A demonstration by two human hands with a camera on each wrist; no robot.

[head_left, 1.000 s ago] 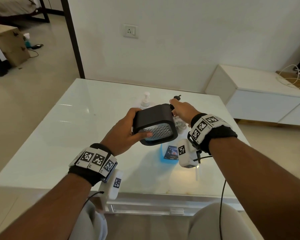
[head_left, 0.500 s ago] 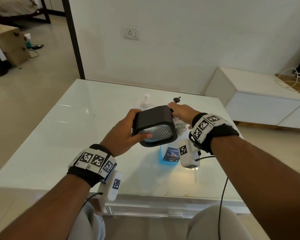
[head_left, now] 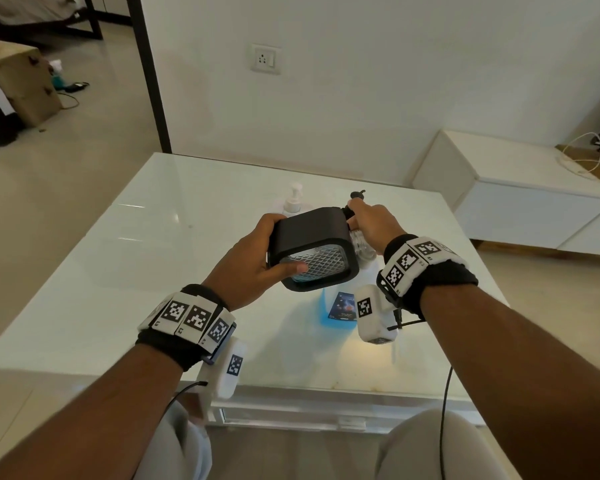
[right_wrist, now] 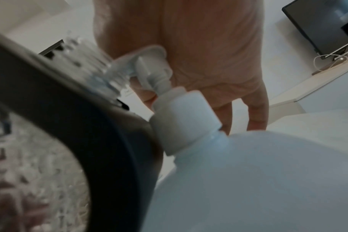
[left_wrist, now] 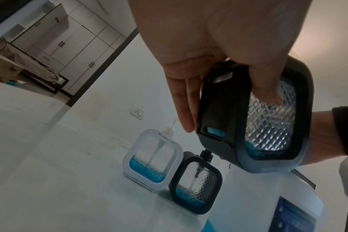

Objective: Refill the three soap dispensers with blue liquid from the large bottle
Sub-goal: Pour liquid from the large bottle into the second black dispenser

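- Gripping the black-framed dispenser (head_left: pixel 312 249) with my left hand (head_left: pixel 253 261), I see the thumb laid across its diamond-patterned clear face and the fingers wrapped round the far side; it is lifted off the table and tipped onto its side.
- My right hand (head_left: pixel 369 221) sits at the dispenser's top end, fingers curled there around what looks like its black pump; the exact pinch is hidden in the head view and blurred in the right wrist view, so how tightly it closes I cannot tell.
- A little blue liquid pools in the low corner of the held dispenser, clear in the left wrist view.
- The large bottle (head_left: pixel 340 306) stands on the table (head_left: pixel 136 271) just below my hands, its white pump head (right_wrist: pixel 155 75) close to the right palm.
- Two more dispensers stand farther back, touching: a white-framed one (left_wrist: pixel 152 158) and a second black-framed one (left_wrist: pixel 197 185), each with blue liquid near the bottom.
- Bare tabletop spreads to my left and toward the near edge; the right edge lies near my right wrist.
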